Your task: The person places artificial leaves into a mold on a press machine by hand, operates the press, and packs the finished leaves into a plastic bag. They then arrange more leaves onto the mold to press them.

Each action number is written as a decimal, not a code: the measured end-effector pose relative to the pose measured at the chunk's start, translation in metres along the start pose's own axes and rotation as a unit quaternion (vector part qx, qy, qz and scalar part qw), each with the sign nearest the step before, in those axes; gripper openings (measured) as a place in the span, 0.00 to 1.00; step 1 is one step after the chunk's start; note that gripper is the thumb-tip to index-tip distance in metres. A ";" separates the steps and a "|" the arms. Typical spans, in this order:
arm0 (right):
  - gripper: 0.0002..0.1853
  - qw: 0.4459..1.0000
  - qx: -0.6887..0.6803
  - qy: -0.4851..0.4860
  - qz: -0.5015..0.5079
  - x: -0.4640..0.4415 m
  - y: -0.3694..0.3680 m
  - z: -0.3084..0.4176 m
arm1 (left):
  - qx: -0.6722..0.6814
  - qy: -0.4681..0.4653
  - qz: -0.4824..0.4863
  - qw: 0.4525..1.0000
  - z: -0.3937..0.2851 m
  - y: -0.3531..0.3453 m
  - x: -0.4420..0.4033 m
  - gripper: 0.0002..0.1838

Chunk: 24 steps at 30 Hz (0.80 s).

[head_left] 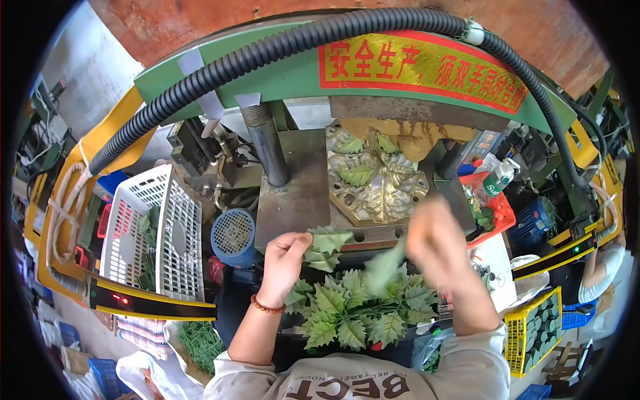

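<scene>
Inside a crowded workshop, faced a green press (287, 80) around a metal leaf mold (383, 190) bearing green leaves (357, 175). Pinched a lobed leaf piece (327, 247) in the left hand (283, 263), just beside a leaf heap (353, 310). Seemingly gripped another leaf (385, 270) in the right hand (437, 240), though too blurred to be certain. Risked dropping that leaf through quick motion, snagging the left piece on the heap, or crushing fingers if inside the press during closure.

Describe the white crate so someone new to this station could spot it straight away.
Start at the green press frame with the red-and-gold sign. Left of its thick metal post stands a white plastic crate with green foliage inside. Its pale, perforated walls set it apart from the round blue container beside it.
</scene>
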State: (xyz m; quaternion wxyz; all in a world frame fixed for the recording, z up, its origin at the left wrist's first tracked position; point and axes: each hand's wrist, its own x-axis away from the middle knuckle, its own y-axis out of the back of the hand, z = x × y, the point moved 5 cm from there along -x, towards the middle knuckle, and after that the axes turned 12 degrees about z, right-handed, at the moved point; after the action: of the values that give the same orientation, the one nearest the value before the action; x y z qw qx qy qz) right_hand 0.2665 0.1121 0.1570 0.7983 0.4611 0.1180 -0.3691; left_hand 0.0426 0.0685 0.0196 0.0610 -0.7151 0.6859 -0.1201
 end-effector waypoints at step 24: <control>0.05 0.985 -0.012 -0.110 0.135 -0.035 0.012 -0.070 | -0.018 -0.145 -0.009 0.989 -0.010 -0.003 0.056 0.16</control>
State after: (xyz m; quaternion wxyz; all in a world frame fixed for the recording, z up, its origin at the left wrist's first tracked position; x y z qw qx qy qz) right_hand 0.2610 0.1901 0.1449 0.8542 0.4199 -0.0294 -0.3051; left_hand 0.0443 0.0135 0.0347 0.1460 -0.7324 0.6651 -0.0034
